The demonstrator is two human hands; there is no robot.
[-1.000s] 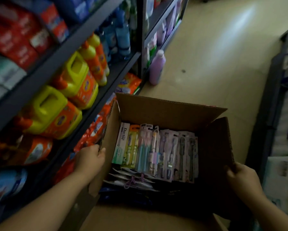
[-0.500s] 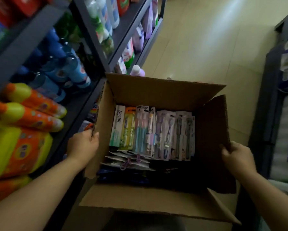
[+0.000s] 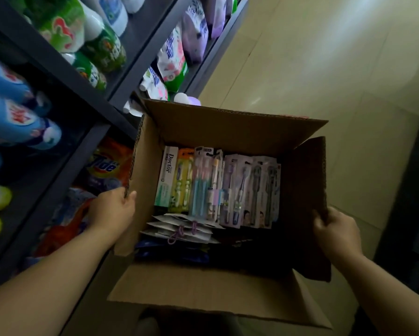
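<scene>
Item: one open cardboard box (image 3: 227,127) of dental stock, held in front of you above the aisle floor (image 3: 324,57), just beside the shelving (image 3: 58,61) on your left.

Grip: your left hand (image 3: 114,209) is curled over the left wall's rim, thumb inside; your right hand (image 3: 334,229) pinches the edge of the raised right flap. That flap will likely bend under load, so take the wall or the base instead, hold the box level, and mind the shelf edge. Contents, counted: one toothpaste carton (image 3: 166,175); toothbrush packs (image 3: 242,190) on edge in a row, about seven, though they overlap; flat sachets (image 3: 179,229) in one tied bundle, at least three showing. Flaps: four, all open.
</scene>
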